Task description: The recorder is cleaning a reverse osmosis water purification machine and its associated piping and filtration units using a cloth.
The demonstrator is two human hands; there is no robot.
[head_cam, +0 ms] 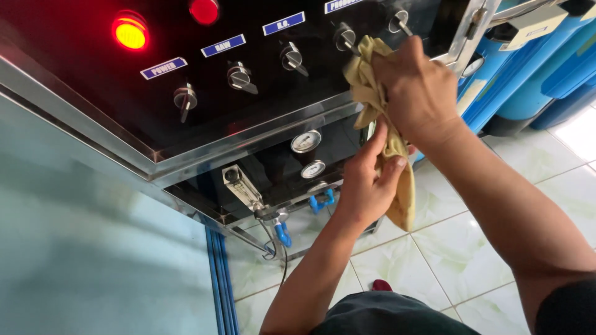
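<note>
I see the right hand (417, 87) raised against the black control panel (124, 105), fingers curled tight around the top of a yellow cloth (372, 93) and pressing it onto the panel beside a switch. The left hand (367, 183) reaches up below it, thumb and fingers pinching the cloth's hanging lower part.

Four small blue rectangular labels sit in a rising row on the panel, the last cut off at the frame's edge. Under them I count five silver rotary switches (239, 77). Two round red lamps (130, 31) glow at the top left. Below the steel rim are two round white gauges (306, 141), possibly a third beneath them, half hidden. Blue tanks (534, 68) stand at the right.
</note>
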